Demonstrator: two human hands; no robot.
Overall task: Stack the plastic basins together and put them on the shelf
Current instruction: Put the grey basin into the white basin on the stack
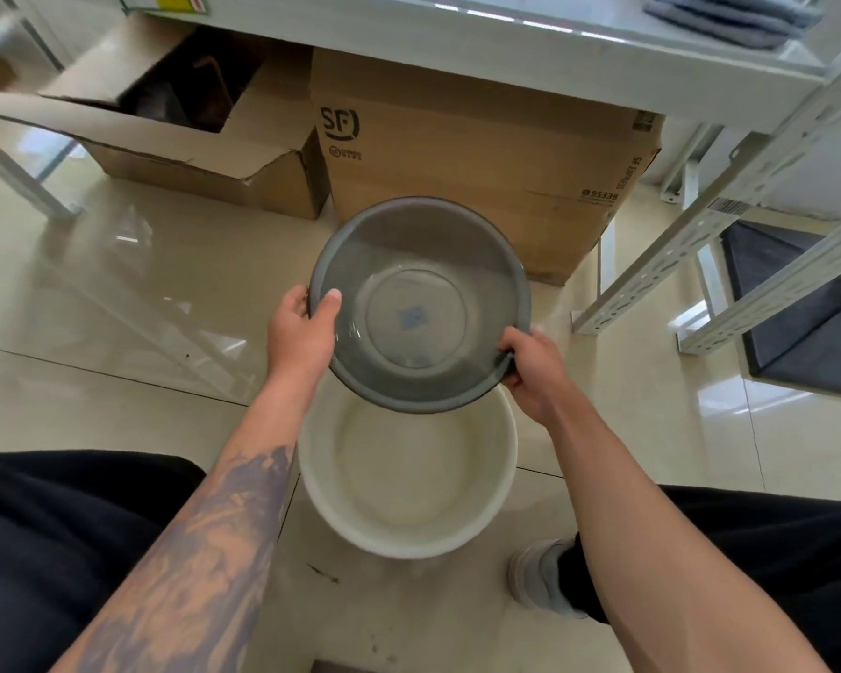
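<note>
Left hand (302,332): clamped on the left rim of the grey basin (421,303), thumb hooked over the lip into the bowl, fingers hidden behind the wall. Right hand (530,366): closed on the near-right rim, thumb on top, fingers curled under. Basin carried level-ish between both, mouth up, tilted slightly toward the camera; translucent, with a blue mark showing at the base.

Step in hand, by the look of it: nesting grey into white. To do it well:
- bring grey back toward the body until centred over the white mouth;
- level the rim before lowering, so no edge catches;
- lower straight down, then slip thumbs and fingers clear as the rims meet, to avoid pinching;
- check for even seating all round, no rocking.

White basin (406,471): on the tiled floor (117,293), directly below and nearer than the hands, between the two dark-trousered legs. Near edge of grey overlaps its far rim in view; touching or apart, cannot tell. Appears a little wider than the grey, so a loose fit seems likely.

Farther out: closed cardboard box (481,153) just beyond the grey basin, open box (190,119) to its left. Shelf (506,46) above both, far side; white metal frame down the right; folded grey cloth (729,14) on the far-right part of the shelf.
</note>
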